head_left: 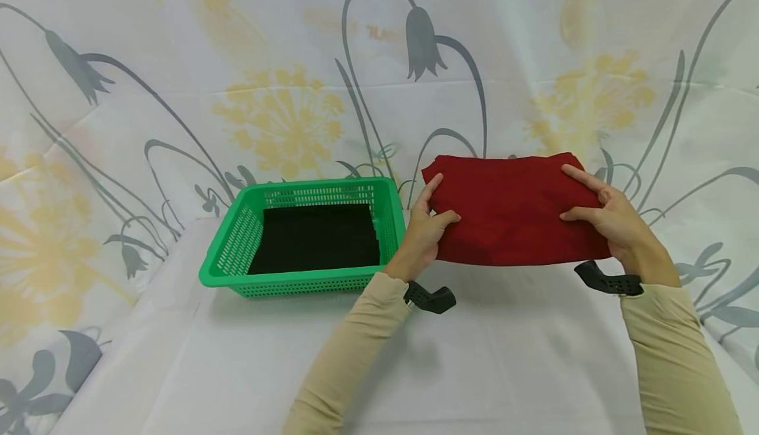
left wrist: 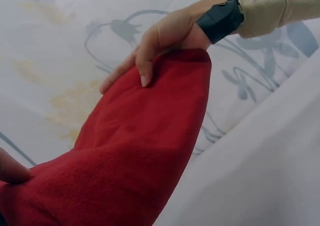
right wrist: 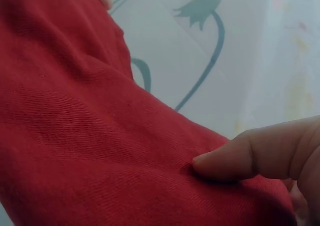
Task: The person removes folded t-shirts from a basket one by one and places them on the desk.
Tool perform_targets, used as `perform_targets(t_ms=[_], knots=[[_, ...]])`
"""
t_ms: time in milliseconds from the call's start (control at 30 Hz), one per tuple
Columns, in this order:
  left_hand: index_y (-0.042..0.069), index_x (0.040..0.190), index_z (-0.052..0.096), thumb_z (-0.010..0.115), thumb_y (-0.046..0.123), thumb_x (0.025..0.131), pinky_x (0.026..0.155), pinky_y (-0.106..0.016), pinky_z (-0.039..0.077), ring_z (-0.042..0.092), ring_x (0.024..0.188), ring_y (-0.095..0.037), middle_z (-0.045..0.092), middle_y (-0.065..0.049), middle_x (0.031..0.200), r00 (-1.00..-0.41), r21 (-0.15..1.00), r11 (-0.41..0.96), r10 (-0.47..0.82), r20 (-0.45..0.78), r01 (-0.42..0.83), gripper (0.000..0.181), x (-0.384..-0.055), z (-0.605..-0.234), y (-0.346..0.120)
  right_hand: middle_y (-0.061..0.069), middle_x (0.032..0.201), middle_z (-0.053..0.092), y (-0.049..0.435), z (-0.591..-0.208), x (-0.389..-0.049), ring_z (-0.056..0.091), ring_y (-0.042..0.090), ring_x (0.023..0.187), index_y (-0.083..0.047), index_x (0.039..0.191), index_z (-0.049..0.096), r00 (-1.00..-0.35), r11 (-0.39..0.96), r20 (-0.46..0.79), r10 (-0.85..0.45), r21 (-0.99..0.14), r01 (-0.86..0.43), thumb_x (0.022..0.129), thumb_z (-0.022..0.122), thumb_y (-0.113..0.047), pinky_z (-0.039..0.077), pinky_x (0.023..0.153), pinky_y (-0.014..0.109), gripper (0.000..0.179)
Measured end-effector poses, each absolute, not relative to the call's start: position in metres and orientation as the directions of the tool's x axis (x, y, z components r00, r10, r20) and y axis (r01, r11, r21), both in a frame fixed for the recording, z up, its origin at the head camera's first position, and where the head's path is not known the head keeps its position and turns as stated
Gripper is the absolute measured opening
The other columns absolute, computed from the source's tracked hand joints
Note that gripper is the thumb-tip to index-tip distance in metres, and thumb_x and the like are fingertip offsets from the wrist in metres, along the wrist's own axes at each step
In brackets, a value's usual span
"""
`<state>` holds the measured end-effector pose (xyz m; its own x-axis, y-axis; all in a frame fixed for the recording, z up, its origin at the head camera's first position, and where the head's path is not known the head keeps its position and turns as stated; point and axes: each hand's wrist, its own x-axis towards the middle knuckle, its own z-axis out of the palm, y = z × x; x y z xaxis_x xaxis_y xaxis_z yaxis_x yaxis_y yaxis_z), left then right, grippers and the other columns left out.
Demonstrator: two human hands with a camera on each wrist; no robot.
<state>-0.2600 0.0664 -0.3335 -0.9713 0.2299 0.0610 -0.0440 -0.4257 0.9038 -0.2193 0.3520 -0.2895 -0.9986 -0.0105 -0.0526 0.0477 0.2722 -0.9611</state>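
Note:
A folded red cloth (head_left: 510, 211) is held up between both hands, stretched roughly flat above the white surface. My left hand (head_left: 422, 231) grips its left side, thumb on the near face and other fingers mostly hidden behind. At the opposite side my right hand (head_left: 622, 221) pinches the cloth, with thumb and index finger showing on the front. In the left wrist view the red cloth (left wrist: 145, 136) sags between the hands, and the right hand (left wrist: 167, 35) holds its far end. The right wrist view shows the right thumb (right wrist: 230, 161) pressing into the ribbed fabric.
To the left stands a green plastic basket (head_left: 302, 279) with perforated walls. A folded black cloth (head_left: 317, 237) lies flat inside it. A white sheet (head_left: 504, 356) covers the table, and a flower-patterned curtain (head_left: 284, 39) hangs behind.

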Motion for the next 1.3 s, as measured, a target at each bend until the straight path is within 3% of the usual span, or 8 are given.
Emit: perform_targets(t_ms=[300, 567, 867, 1133, 1300], knots=[[0.031, 0.149, 0.040, 0.059, -0.011, 0.084, 0.089, -0.041, 0.047, 0.041, 0.120, -0.024, 0.038, 0.002, 0.140, -0.978, 0.906, -0.421, 0.203, 0.040, -0.050, 0.079, -0.258, -0.344, 0.081, -0.011, 0.128, 0.038, 0.364, -0.300, -0.226, 0.046, 0.009, 0.106, -0.039, 0.152, 0.030, -0.999, 0.268, -0.043, -0.008, -0.963, 0.040, 0.093, 0.066, -0.014, 0.051, 0.073, 0.027, 0.073], [0.031, 0.150, 0.037, 0.059, -0.012, 0.083, 0.091, -0.041, 0.046, 0.038, 0.122, -0.023, 0.036, 0.001, 0.144, -0.983, 0.912, -0.402, 0.182, -0.005, -0.079, 0.082, -0.262, -0.356, 0.095, -0.009, 0.125, 0.039, 0.369, -0.317, -0.237, 0.046, 0.012, 0.102, -0.036, 0.150, 0.036, -0.997, 0.165, -0.071, 0.034, -0.983, 0.076, 0.091, 0.068, -0.009, 0.052, 0.070, 0.027, 0.072], [0.031, 0.151, 0.036, 0.057, -0.013, 0.084, 0.096, -0.044, 0.042, 0.036, 0.124, -0.024, 0.032, 0.000, 0.148, -0.984, 0.916, -0.387, 0.172, -0.042, -0.107, 0.082, -0.266, -0.369, 0.105, -0.007, 0.121, 0.041, 0.373, -0.332, -0.250, 0.053, 0.009, 0.095, -0.031, 0.151, 0.036, -0.992, 0.033, -0.123, 0.023, -0.992, 0.124, 0.090, 0.060, 0.006, 0.051, 0.069, 0.026, 0.076], [0.029, 0.151, 0.037, 0.057, -0.013, 0.082, 0.098, -0.045, 0.039, 0.034, 0.126, -0.025, 0.029, -0.002, 0.150, -0.984, 0.922, -0.363, 0.153, -0.086, -0.137, 0.083, -0.271, -0.384, 0.113, -0.006, 0.122, 0.039, 0.378, -0.345, -0.256, 0.050, 0.010, 0.096, -0.031, 0.153, 0.032, -0.988, 0.104, -0.157, 0.016, -0.982, 0.158, 0.090, 0.059, 0.003, 0.051, 0.070, 0.027, 0.076], [0.028, 0.150, 0.038, 0.057, -0.014, 0.081, 0.100, -0.045, 0.037, 0.032, 0.128, -0.027, 0.026, -0.004, 0.151, -0.984, 0.918, -0.362, 0.132, -0.122, -0.163, 0.084, -0.270, -0.395, 0.120, 0.004, 0.139, 0.031, 0.380, -0.358, -0.260, 0.043, 0.014, 0.104, -0.033, 0.154, 0.027, -0.988, 0.257, -0.153, 0.017, -0.954, 0.152, 0.091, 0.061, -0.004, 0.049, 0.075, 0.029, 0.077]])
